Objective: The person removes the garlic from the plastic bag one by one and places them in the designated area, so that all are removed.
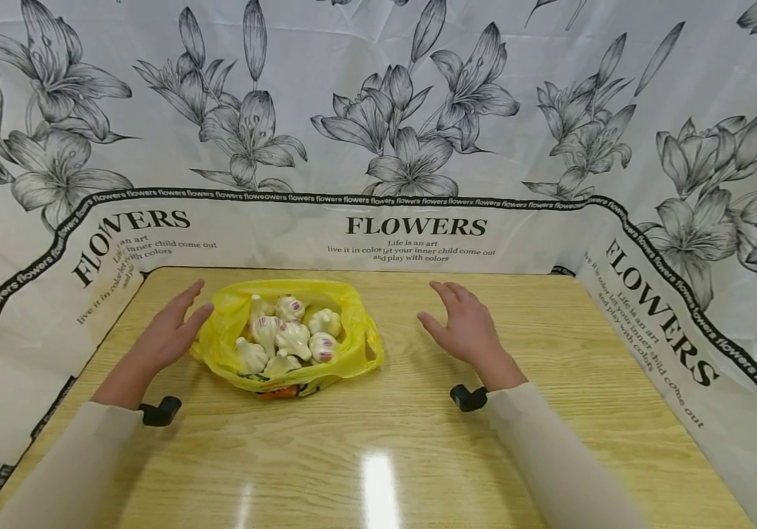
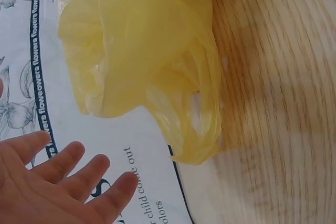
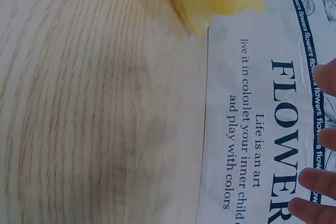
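Observation:
A yellow plastic bag (image 1: pixel 359 323) lies with its mouth spread wide on the wooden table, left of the middle. Several white garlic bulbs (image 1: pixel 292 339) with purple streaks sit inside it. My left hand (image 1: pixel 170 330) hovers at the bag's left side, fingers extended and holding nothing. In the left wrist view the yellow bag (image 2: pixel 152 40) shows a looped handle hanging toward the fingers. To the right of the bag, some way off, my right hand (image 1: pixel 467 327) is raised over the table with fingers spread, nothing in it. Its fingertips (image 3: pixel 315 182) show at the right wrist view's edge.
The light wood table (image 1: pixel 325 455) is walled at the back and sides by white cloth (image 1: pixel 273 239) printed with flowers and lettering. Each wrist wears a small black device, one on the left (image 1: pixel 162 411) and one on the right (image 1: pixel 468 397).

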Available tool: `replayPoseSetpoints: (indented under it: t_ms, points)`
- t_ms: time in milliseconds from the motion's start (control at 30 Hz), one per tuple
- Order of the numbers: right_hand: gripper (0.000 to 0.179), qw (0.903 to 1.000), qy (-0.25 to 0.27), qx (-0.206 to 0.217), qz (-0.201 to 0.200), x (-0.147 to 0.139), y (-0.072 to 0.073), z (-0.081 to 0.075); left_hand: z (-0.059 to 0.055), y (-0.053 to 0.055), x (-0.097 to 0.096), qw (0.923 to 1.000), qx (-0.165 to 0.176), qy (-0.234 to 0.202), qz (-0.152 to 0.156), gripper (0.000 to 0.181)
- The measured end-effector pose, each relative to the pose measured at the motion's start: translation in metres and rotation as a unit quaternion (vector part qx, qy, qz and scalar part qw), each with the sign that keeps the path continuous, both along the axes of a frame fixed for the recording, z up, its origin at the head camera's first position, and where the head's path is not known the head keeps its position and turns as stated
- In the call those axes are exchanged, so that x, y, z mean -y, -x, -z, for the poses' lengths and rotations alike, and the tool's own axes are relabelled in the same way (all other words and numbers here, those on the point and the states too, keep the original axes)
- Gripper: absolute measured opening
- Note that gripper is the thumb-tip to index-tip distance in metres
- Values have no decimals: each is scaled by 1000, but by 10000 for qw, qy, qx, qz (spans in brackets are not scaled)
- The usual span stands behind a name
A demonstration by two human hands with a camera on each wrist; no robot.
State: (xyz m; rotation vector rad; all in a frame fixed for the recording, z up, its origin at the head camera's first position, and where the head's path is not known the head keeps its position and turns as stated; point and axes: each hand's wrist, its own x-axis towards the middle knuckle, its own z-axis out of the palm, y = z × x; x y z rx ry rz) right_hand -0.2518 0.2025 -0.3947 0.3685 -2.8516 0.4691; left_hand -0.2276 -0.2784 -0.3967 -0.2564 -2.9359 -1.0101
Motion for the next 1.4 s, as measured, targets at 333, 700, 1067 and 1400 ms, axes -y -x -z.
replayPoseSetpoints:
  t_ms: [333,700,1067,1400]
  points:
    - [64,9967,608,544,11,23,4,5,4,1,-2,9995,263,-193,-24,76]
    - [60,9923,930,814,24,48,10,12,10,7,-1,9986,402,-277,-210,71]
    - [55,9869,1298,955,54,67,10,20,16,11,0,9966,655,-328,-387,69]
    - [54,9842,1363,1130,-101,91,7,26,19,14,-2,9957,722,-203,-550,67]
